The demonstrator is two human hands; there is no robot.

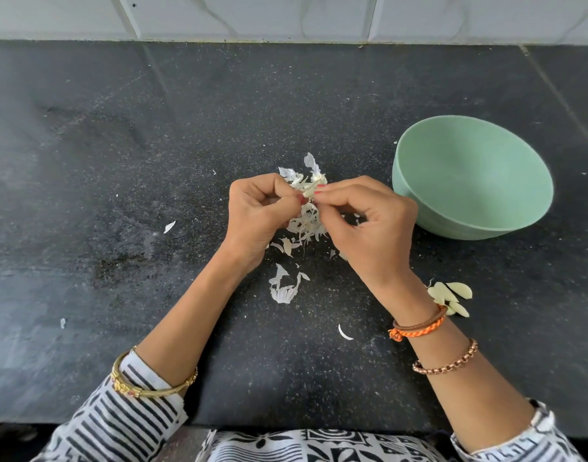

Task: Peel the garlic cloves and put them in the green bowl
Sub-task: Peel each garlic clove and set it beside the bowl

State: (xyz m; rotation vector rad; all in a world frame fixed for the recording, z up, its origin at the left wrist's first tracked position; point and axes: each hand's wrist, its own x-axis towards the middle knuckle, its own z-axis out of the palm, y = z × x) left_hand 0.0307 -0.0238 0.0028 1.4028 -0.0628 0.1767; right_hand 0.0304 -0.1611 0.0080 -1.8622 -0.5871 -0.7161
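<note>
I am looking down on a dark, speckled stone surface that runs back to a wall of pale tiles. A seam crosses the stone on the far right, and dull grey smears mark its left half.

The green bowl sits on the right, well back from the near edge; what I can see of its inside holds nothing. Near it, closer to me and just beside the right wrist, a small heap of peeled garlic cloves lies on the stone, outside the bowl.

Papery white garlic skins are scattered over the middle of the surface, with a thicker clump directly under the hands and single flakes lying off to the left and near my edge.

Both hands meet above that clump. The left hand has its fingers curled in and pinches a garlic clove from the left; the right hand pinches the same clove from the other side with thumb and forefinger, the other fingers curled loosely. The hands hide most of the clove and part of the skins beneath.

A gold bangle sits on the left forearm, an orange cord band and a chain bracelet on the right. Striped sleeves show at the bottom.
</note>
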